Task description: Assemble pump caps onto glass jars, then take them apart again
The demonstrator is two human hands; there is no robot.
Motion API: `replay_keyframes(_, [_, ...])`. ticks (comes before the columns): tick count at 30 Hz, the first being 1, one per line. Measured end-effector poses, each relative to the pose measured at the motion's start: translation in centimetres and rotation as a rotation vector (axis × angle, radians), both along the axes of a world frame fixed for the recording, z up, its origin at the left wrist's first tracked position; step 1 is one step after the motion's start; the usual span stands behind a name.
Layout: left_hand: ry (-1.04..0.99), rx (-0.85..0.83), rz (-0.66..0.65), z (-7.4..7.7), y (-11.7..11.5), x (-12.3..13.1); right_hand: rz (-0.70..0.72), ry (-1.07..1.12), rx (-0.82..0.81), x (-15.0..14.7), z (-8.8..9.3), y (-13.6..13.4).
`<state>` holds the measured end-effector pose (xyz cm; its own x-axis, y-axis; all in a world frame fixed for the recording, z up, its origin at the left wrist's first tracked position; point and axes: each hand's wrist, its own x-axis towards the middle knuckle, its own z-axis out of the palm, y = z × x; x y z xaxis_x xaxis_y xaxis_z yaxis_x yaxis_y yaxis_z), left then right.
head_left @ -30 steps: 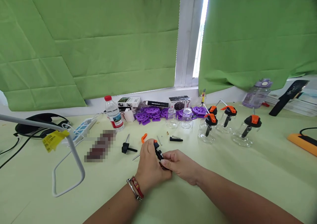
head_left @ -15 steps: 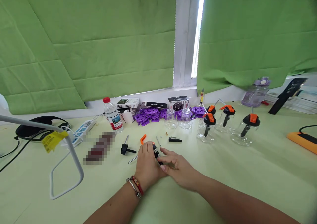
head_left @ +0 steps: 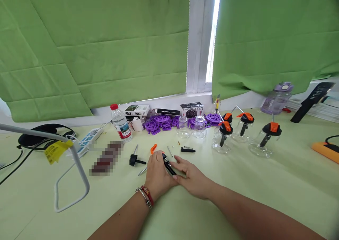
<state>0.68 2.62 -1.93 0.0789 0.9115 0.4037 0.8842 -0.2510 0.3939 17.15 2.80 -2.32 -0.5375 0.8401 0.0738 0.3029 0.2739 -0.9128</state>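
Near the middle of the table, my left hand (head_left: 158, 171) is wrapped round a slim black part (head_left: 169, 166) with an orange tip near its far end. My right hand (head_left: 192, 178) grips the near end of this part between thumb and fingers. Just beyond the hands lie a curved orange lever (head_left: 153, 148) and a thin metal pin (head_left: 170, 151). A metal rod (head_left: 142, 171) pokes out beside my left hand, with a black knob piece with a stem (head_left: 134, 159) farther left. A black sleeve with a spring (head_left: 188, 149) lies past my right hand.
Several glass jars with black and orange tops (head_left: 265, 142) stand at right. Two clear glass covers (head_left: 199, 128), purple plastic parts (head_left: 162, 120) and small boxes (head_left: 192, 110) line the back. A water bottle (head_left: 121, 123), power strip (head_left: 90, 139) and white bent-tube stand (head_left: 84, 178) are at left.
My right hand has shifted slightly along the black part, and more of the part shows between my hands. The view has turned slightly left.
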Motion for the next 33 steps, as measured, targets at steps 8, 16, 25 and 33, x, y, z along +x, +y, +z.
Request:
replay_keyframes(8, [-0.012, -0.011, 0.023, 0.1, 0.1, 0.05, -0.041, -0.045, 0.008, 0.06, -0.26, 0.49])
replay_keyframes(16, [-0.002, -0.021, 0.023, 0.0, 0.28, 0.03, -0.053, 0.001, 0.013, -0.09, -0.19, 0.27])
replay_keyframes(25, [-0.02, -0.024, 0.034, 0.36, 0.19, 0.28, -0.076, 0.126, -0.006, -0.05, -0.52, 0.0])
replay_keyframes(33, [-0.007, -0.037, 0.044, 0.29, 0.34, 0.18, -0.128, -0.031, 0.076, 0.25, -0.96, 0.43])
